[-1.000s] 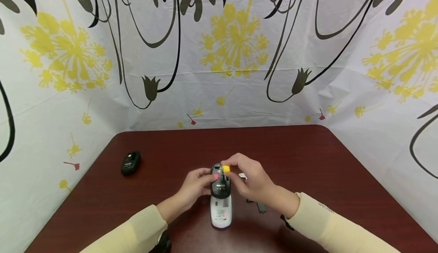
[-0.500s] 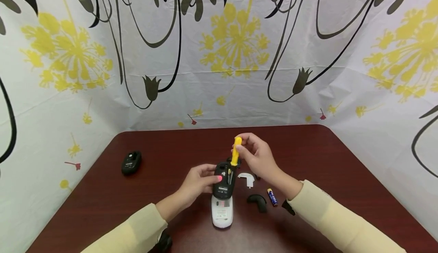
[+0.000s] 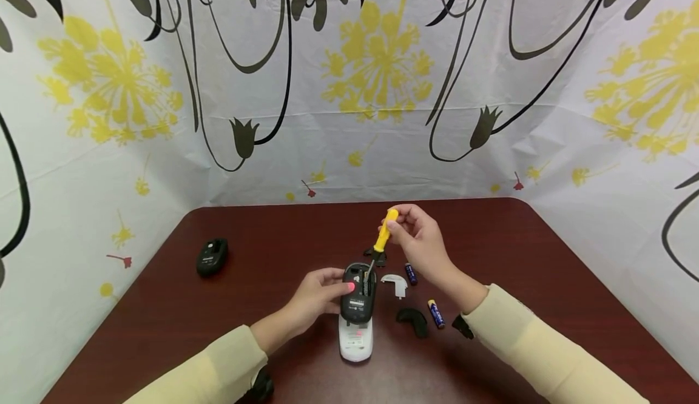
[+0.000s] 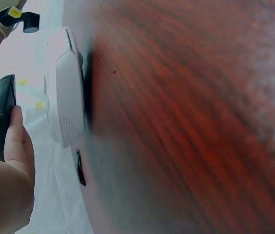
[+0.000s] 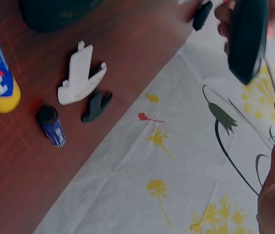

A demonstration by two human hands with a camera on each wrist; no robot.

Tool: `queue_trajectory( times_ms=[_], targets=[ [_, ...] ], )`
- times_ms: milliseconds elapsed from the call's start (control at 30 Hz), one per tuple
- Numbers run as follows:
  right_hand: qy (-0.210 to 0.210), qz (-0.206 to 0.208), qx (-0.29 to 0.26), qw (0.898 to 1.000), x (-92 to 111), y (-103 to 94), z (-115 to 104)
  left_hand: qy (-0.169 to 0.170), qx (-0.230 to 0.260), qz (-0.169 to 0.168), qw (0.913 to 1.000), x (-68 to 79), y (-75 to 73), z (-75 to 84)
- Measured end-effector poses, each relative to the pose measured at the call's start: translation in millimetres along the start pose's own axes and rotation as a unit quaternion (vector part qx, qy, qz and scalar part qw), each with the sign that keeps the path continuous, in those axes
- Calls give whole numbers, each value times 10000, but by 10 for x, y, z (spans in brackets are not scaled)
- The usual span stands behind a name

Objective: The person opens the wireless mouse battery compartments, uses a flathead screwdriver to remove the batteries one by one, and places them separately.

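My left hand (image 3: 317, 293) holds a black computer mouse (image 3: 357, 307) with its underside up and its battery compartment uncovered. In my right hand (image 3: 425, 246) is a screwdriver (image 3: 385, 230) with a yellow handle, pinched near the top of the handle. Its metal shaft slants down to the left, and the tip reaches the compartment. The right wrist view has the bent-looking shaft meeting the edge of the mouse (image 5: 248, 39). Just below the black mouse, a white mouse (image 3: 356, 342) lies bottom up on the table, its upper end partly hidden.
Right of the mice lie a white battery cover (image 3: 396, 285), a curved black cover (image 3: 414, 321), and two batteries, one blue and yellow (image 3: 436, 314), one dark blue (image 3: 411, 274). A small black piece (image 3: 375, 256) lies behind. Another black mouse (image 3: 212, 257) sits far left on the table (image 3: 256, 234).
My right hand has risen back and right from close over the mouse, tilting the screwdriver so its handle and shaft show. The left hand keeps the mouse nearly in place.
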State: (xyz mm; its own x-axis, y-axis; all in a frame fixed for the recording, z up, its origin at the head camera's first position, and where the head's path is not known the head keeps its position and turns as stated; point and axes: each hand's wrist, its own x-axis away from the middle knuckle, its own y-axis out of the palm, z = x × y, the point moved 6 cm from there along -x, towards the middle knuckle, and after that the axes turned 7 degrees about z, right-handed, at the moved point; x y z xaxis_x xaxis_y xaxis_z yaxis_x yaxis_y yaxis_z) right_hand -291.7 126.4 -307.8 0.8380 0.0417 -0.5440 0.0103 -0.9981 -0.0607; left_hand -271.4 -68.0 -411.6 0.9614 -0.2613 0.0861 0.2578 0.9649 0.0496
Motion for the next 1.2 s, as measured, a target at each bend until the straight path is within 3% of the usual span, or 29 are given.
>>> queue_trajectory(
  times_ms=[233, 500, 600, 733, 933, 1033, 1200],
  targets=[
    [-1088, 114, 323, 9935, 43, -14, -193, -43, 220, -44, 9997, 1, 16, -36],
    [-2400, -143, 714, 9680, 156, 70, -363, -77, 345, -40, 9994, -20, 6, -49],
    [-2848, -371, 708, 9553, 223, 117, -406, -106, 391, -14, 9992, -22, 8, -54],
    [-3506, -729, 796, 9303, 319, 193, -460, -118, 472, 23, 9988, -22, 12, -62],
    [-4139, -972, 1195, 8972, 428, 280, -502, -126, 495, 33, 9987, -20, 10, -68],
    [-4367, -1047, 1248, 8848, 466, 307, -518, -62, 513, 40, 9987, -15, 6, -53],
    [-4562, -1265, 1218, 8724, 519, 353, -519, 67, 622, 60, 9980, -13, 9, -28]
  ],
)
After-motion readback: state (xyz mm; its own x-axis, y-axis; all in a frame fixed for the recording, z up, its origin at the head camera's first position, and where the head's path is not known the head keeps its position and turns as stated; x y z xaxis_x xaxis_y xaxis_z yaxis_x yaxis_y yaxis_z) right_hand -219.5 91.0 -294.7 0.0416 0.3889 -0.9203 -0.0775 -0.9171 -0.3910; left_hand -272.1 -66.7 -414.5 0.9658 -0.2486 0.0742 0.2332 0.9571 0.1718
